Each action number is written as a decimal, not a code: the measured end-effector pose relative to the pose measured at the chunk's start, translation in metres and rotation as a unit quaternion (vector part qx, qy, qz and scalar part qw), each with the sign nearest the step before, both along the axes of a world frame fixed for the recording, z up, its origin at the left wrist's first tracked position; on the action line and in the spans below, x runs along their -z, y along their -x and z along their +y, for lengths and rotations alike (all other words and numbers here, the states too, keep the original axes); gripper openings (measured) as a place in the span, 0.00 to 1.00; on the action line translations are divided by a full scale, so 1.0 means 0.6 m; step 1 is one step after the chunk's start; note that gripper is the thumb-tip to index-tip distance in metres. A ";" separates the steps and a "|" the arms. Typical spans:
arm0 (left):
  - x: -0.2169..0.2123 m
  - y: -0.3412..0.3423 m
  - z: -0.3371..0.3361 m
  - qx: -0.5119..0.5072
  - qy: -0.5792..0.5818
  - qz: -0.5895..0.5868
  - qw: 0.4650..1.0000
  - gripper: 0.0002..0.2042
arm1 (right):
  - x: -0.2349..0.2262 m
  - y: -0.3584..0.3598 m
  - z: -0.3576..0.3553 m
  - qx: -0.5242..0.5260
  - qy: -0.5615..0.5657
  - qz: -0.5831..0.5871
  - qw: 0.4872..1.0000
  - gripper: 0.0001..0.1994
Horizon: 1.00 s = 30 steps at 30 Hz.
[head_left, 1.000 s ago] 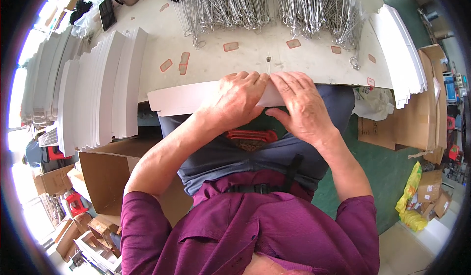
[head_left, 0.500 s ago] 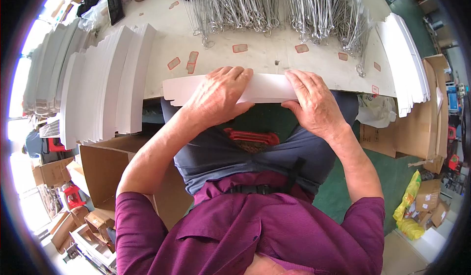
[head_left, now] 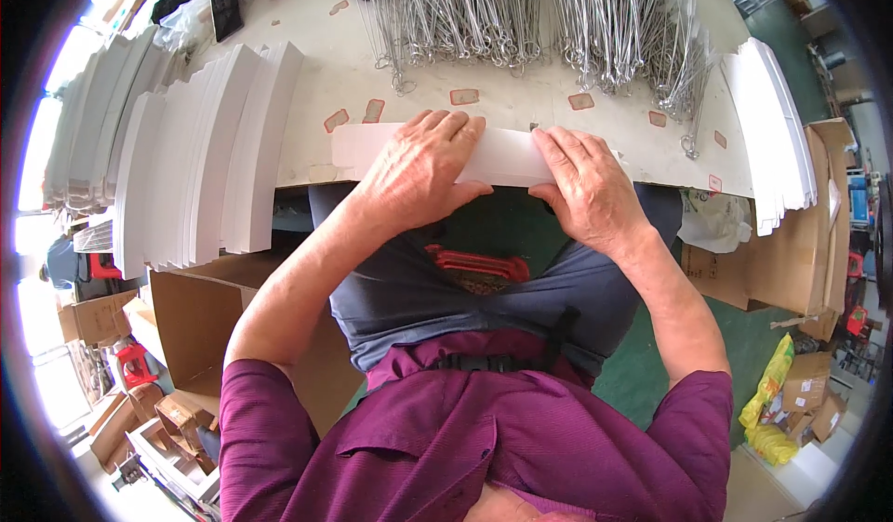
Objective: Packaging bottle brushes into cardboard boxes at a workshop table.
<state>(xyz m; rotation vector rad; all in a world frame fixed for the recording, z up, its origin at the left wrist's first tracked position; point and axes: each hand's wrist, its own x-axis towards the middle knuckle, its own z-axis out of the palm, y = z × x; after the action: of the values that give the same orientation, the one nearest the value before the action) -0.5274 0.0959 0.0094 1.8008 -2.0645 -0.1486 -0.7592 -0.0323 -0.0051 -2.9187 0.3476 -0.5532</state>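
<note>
A long white card strip (head_left: pixel 507 156) lies across the front edge of the table, right in front of me. My left hand (head_left: pixel 419 170) presses on its left half, fingers together over the top and thumb along the near edge. My right hand (head_left: pixel 593 185) grips the right part the same way, with the fingers curved over it and the thumb at the near edge. Between the two thumbs the middle of the strip shows bare. Its right end is mostly hidden behind my right hand.
Stacks of folded white card (head_left: pixel 191 164) stand at the left, and another white stack (head_left: pixel 772 136) at the right. Bundles of thin metal rods with looped ends (head_left: pixel 474 20) lie at the back. Open cardboard boxes (head_left: pixel 195 327) stand below the table's left side. A dark phone (head_left: pixel 225 8) lies at the back left.
Both hands have pushed the strip slightly away from me, farther onto the table. It now lies flatter, and its left end sits a little more to the right.
</note>
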 end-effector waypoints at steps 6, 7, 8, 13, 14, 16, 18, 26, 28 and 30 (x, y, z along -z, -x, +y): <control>0.031 0.001 -0.036 -0.025 0.022 0.005 0.999 0.30 | 0.032 -0.017 -0.046 0.013 0.008 -0.012 1.000 0.27; 0.038 0.003 -0.042 -0.042 0.027 0.004 0.999 0.29 | 0.033 -0.019 -0.048 0.022 0.011 -0.025 0.999 0.25; 0.047 0.004 -0.047 -0.043 0.027 0.004 0.999 0.29 | 0.034 -0.020 -0.053 0.022 0.011 -0.024 0.999 0.25; 0.061 0.009 -0.047 -0.063 0.085 0.021 0.994 0.28 | 0.040 -0.026 -0.059 0.013 -0.023 -0.057 0.998 0.24; 0.064 0.012 -0.045 -0.063 0.084 0.022 0.994 0.28 | 0.040 -0.025 -0.057 0.013 -0.025 -0.055 0.998 0.24; 0.070 0.015 -0.041 -0.078 0.091 -0.009 0.993 0.29 | 0.039 -0.024 -0.050 0.022 -0.046 -0.049 0.997 0.26; 0.068 0.012 -0.037 -0.069 0.082 0.017 0.994 0.31 | 0.040 -0.019 -0.050 0.018 -0.037 -0.034 0.999 0.26; 0.094 0.050 -0.017 -0.061 0.025 -0.078 0.995 0.49 | 0.050 -0.040 0.001 0.020 0.006 0.073 0.997 0.41; 0.095 0.040 -0.014 -0.059 0.008 -0.093 0.994 0.50 | 0.058 -0.045 0.002 0.006 0.001 0.068 0.998 0.41; 0.088 0.015 0.000 -0.083 -0.034 -0.110 0.990 0.52 | 0.060 -0.023 -0.008 0.056 0.006 0.073 0.996 0.41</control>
<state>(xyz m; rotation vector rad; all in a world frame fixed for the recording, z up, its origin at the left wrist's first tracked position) -0.5366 0.0961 -0.0432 2.1044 -2.0642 0.0271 -0.7453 -0.0373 -0.0410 -2.9726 0.5309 -0.3586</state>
